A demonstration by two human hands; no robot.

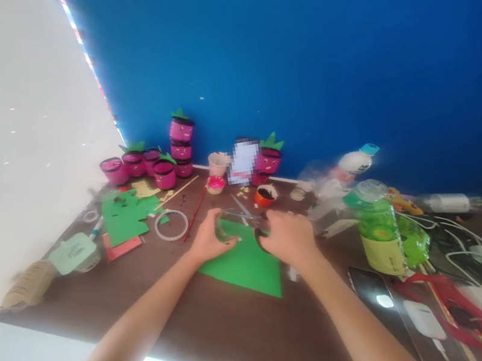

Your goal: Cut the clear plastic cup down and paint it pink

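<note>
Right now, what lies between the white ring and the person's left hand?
In the head view, a thin red stick lies slantwise between the white ring and the left hand.

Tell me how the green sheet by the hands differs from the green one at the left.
The near sheet shows a straight front edge; the left sheet has a notched right edge. The left hand and right hand are at the near sheet; neither touches the left sheet. Both are green.
</note>
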